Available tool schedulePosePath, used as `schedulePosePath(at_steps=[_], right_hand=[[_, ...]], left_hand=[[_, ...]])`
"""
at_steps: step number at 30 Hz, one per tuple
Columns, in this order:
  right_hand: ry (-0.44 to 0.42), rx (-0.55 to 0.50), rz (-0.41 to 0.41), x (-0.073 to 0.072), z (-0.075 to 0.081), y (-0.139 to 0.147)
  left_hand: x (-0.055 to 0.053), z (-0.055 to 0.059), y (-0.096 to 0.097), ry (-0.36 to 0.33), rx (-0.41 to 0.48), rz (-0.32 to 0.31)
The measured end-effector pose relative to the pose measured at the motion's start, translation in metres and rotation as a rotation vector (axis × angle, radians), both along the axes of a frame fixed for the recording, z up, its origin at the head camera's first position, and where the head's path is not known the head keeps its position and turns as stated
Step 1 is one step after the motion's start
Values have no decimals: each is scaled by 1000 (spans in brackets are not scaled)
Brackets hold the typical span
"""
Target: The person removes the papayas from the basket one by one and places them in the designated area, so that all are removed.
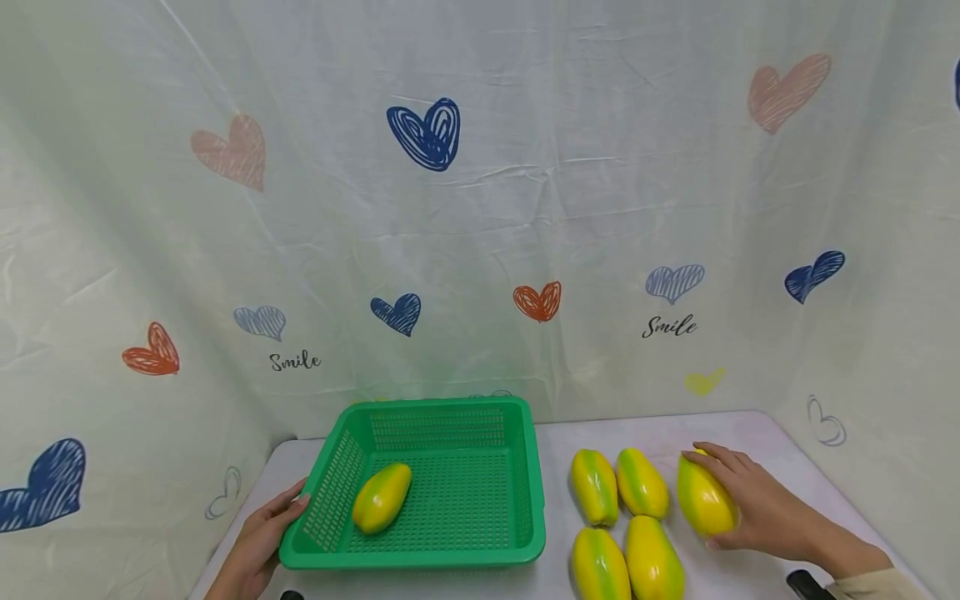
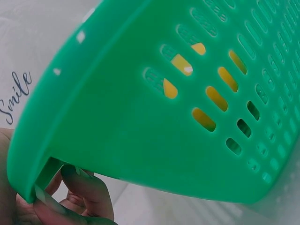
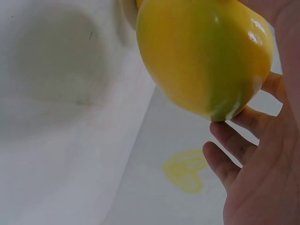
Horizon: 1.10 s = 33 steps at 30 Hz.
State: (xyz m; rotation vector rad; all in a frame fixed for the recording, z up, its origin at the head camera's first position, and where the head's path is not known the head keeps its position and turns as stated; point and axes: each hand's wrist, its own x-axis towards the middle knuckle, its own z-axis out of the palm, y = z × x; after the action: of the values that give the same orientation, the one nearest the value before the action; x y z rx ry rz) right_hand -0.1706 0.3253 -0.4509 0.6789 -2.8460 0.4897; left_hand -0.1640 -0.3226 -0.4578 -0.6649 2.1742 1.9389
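My left hand point(image 1: 258, 537) grips the left rim of a green plastic basket point(image 1: 536, 483), fingers curled under the edge in the left wrist view. One yellow-green papaya point(image 1: 382, 498) lies inside, toward the basket's left side. To the right, my right hand point(image 1: 776, 508) holds another papaya point(image 1: 705, 496) between thumb and fingers. In the right wrist view that papaya point(image 3: 201, 56) appears raised off the table, its shadow lying apart from it. Several more papayas sit grouped between basket and right hand, among them a back one point(image 1: 595, 487) and a front one point(image 1: 654, 558).
The white table point(image 1: 555, 442) carries everything. Behind and at both sides hangs a pale curtain point(image 1: 480, 217) printed with hearts and "Smile". A dark strap end point(image 1: 808, 583) shows near the right wrist.
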Motion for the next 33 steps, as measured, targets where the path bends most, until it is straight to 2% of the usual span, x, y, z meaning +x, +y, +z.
schedulePosePath(at_steps=[5, 11, 21, 28, 33], right_hand=[[-5, -8, -5, 1, -1, 1], [-64, -37, -14, 2, 0, 0], [-84, -30, -19, 1, -2, 2], [-132, -29, -37, -3, -4, 3], [-111, -20, -37, -5, -9, 5]], left_hand=[[0, -1, -1, 6, 1, -11], [0, -2, -2, 14, 3, -5], [0, -1, -2, -2, 7, -2], [-1, 0, -1, -15, 23, 18], [-2, 0, -1, -20, 21, 28]])
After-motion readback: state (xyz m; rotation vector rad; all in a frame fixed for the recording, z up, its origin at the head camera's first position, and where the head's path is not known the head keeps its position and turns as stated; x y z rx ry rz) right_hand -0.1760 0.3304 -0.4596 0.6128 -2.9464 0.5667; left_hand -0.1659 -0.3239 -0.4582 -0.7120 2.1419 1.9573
